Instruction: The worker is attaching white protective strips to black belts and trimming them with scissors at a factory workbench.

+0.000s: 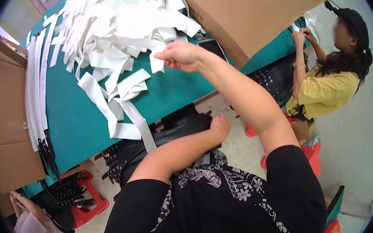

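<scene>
My right hand reaches out over the green table, its thumb and fingers closed on a white strip that hangs down from the pinch. Just beyond it lies a large heap of loose white strips. Several more strips trail down the tabletop, and one hangs over the near edge. My left hand is held low in front of my body, bent in at the wrist; its fingers are turned away and hidden. Under my left forearm is a pile of black straps, some with rows of metal eyelets.
A big cardboard box stands on the right of the green table; another carton is at the left. Black straps with white wraps lie along the left edge. One person works at right, another at lower left. Red stools stand nearby.
</scene>
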A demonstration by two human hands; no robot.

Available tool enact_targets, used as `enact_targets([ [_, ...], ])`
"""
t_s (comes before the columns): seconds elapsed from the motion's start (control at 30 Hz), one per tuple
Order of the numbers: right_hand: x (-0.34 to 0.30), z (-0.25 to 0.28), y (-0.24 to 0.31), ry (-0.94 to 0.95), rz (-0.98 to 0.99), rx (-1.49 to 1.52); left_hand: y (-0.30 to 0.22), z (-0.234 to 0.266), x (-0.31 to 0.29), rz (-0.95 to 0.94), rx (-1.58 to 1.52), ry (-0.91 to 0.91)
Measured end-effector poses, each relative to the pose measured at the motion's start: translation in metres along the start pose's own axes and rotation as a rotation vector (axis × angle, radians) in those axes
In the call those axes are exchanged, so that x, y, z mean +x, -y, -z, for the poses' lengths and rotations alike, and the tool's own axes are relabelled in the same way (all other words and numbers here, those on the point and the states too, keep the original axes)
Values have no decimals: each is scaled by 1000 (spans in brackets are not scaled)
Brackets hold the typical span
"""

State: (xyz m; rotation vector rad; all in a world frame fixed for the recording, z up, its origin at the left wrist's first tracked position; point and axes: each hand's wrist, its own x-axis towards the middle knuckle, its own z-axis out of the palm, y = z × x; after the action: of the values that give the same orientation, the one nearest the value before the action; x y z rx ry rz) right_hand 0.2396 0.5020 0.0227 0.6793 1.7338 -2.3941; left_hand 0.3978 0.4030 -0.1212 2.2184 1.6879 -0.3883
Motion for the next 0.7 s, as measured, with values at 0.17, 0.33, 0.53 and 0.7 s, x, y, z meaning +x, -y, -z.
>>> enact_targets([
  [0.17,2,9,-2,-4,-47,95,2,7,6,74,-210,-22],
  [0.33,10,20,2,6,-110,158,18,9,0,48,-277,-142],
  [0.53,18,14,9,-42,-119,112,20,21,-37,-17,-805,-84],
  [0.7,14,8,15,-39,-68,225,83,32,-168,85,-1601,-357],
])
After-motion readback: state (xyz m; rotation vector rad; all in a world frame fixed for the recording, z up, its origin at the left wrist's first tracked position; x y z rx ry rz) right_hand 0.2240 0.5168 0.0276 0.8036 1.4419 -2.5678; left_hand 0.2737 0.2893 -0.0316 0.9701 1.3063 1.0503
